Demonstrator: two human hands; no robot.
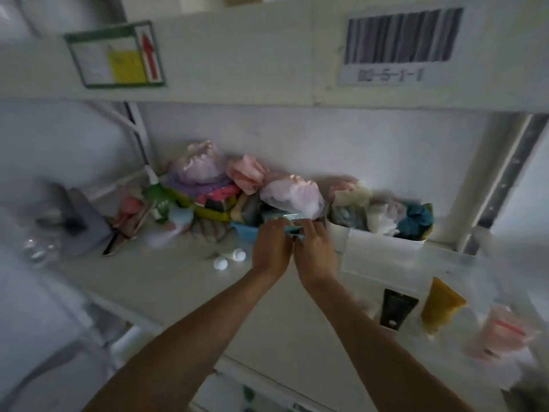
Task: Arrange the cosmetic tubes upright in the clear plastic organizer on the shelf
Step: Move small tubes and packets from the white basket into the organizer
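Both my hands reach side by side to the back of the white shelf. My left hand (271, 246) and my right hand (315, 251) have their fingers on a light teal tube or packet (292, 228) at the edge of a pile; the blur hides the exact grip. The clear plastic organizer (386, 257) stands at the right. In its front part a black tube (396, 312), a yellow tube (441, 307) and a pink tube (502, 331) stand upright. Two small white-capped tubes (230, 258) lie on the shelf left of my hands.
A pile of wrapped pink, purple and white bundles (208, 173) runs along the back wall, with a green bottle (157, 197) to its left. A white bin (383, 221) holds teal and white bundles. A grey box (86, 221) sits at the far left. The upper shelf edge carries a barcode label (401, 37).
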